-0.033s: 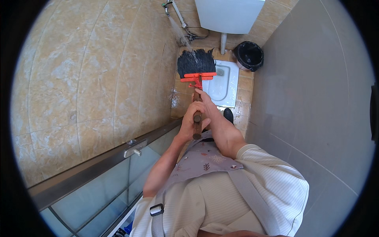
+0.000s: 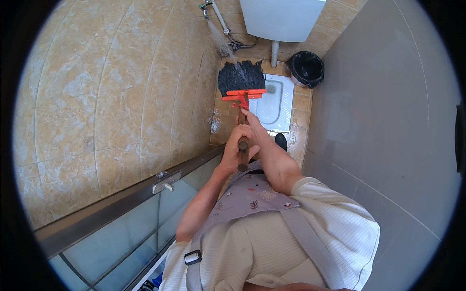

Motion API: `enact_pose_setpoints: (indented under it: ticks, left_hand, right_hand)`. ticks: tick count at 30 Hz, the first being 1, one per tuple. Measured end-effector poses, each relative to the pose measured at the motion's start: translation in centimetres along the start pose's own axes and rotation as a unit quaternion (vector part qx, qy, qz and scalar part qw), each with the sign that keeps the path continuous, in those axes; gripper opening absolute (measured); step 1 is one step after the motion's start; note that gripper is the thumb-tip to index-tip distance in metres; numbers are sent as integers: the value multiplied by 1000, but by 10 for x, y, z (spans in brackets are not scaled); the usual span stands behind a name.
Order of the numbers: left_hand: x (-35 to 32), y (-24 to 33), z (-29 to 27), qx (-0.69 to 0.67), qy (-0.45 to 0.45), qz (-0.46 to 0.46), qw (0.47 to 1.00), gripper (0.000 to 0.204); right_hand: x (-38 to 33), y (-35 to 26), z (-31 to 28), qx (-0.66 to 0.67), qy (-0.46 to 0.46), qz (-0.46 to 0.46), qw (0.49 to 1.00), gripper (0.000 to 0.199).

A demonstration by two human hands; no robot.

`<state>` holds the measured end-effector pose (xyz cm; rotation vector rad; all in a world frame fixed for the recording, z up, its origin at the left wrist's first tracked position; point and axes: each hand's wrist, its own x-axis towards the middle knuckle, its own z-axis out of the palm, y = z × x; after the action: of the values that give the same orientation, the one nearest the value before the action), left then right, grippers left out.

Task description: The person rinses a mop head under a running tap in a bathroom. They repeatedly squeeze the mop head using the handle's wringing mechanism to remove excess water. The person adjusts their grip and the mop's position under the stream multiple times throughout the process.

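Note:
A mop (image 2: 241, 78) with dark wet strands and a red head is held out in front of me over the floor. Water runs from a wall tap (image 2: 206, 10) onto its strands. My left hand (image 2: 237, 141) is closed round the brown handle near its upper end, where two round handle ends show. Farther down, closer to the red head, my right hand (image 2: 252, 122) grips the handle too; some of its fingers are hidden behind the handle and my left hand. The mop head overlaps the left edge of a white squat toilet (image 2: 286, 104).
A white cistern (image 2: 281, 19) hangs on the back wall, its pipe running down behind the toilet. In the back right corner stands a bin (image 2: 307, 69) with a black liner. Tiled walls flank me closely, and a framed glass door (image 2: 121, 228) with a latch is at my left.

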<state>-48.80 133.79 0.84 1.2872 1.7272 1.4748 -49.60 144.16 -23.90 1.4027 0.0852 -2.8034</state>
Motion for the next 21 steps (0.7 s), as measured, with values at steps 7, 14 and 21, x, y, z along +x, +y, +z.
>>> enact_pose_setpoints:
  ticks: [7, 14, 21]
  left_hand:
    - [4, 7, 11, 13, 95, -18, 995, 43]
    - [3, -15, 6, 38, 78, 15, 996, 37]
    - [5, -17, 24, 34, 103, 16, 994, 41]
  right_hand:
    - [-10, -5, -9, -111, 72, -54, 990, 18]
    - [-57, -29, -18, -595, -36, -398, 698, 39]
    - [-120, -61, 19, -713, -248, -510, 413, 53]
